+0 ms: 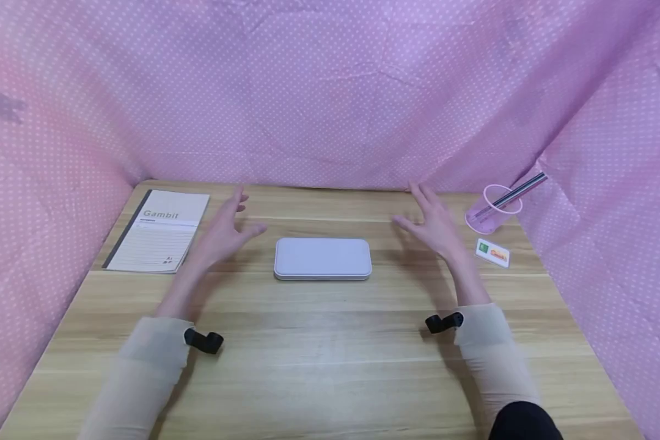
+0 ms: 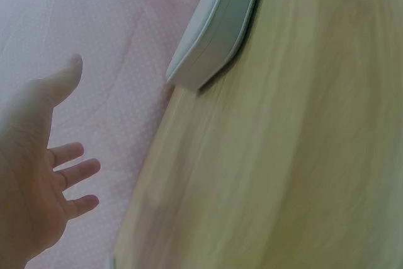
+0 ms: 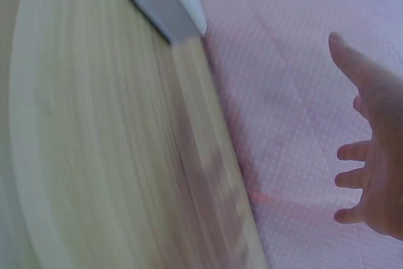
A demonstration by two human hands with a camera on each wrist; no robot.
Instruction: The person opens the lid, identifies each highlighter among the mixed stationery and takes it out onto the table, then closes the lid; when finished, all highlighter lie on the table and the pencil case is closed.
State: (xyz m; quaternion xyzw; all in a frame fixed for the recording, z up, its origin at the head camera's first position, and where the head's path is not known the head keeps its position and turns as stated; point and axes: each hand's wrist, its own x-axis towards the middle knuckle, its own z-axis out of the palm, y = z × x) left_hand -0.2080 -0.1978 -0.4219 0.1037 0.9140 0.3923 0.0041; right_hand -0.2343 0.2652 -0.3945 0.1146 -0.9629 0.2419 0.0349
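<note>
A closed, pale rounded case (image 1: 322,258), shaped like a pencil box, lies flat in the middle of the wooden table. To its left, my left hand (image 1: 222,235) hovers above the table, thumb spread toward the case and nothing held. My right hand (image 1: 431,226) is held likewise on the other side, fingers spread and apart from the case. The left wrist view shows the near end of the case (image 2: 217,29) beyond the left thumb (image 2: 63,80). In the right wrist view its other end (image 3: 167,1) appears at the top, away from the right hand (image 3: 378,149).
A notebook (image 1: 159,231) marked Gambit lies at the back left. On the back right, a pink mesh cup (image 1: 486,214) holds several pencils (image 1: 519,190), with a small white eraser-like block (image 1: 492,252) before it. Pink dotted cloth (image 1: 330,91) encloses the table's back and sides.
</note>
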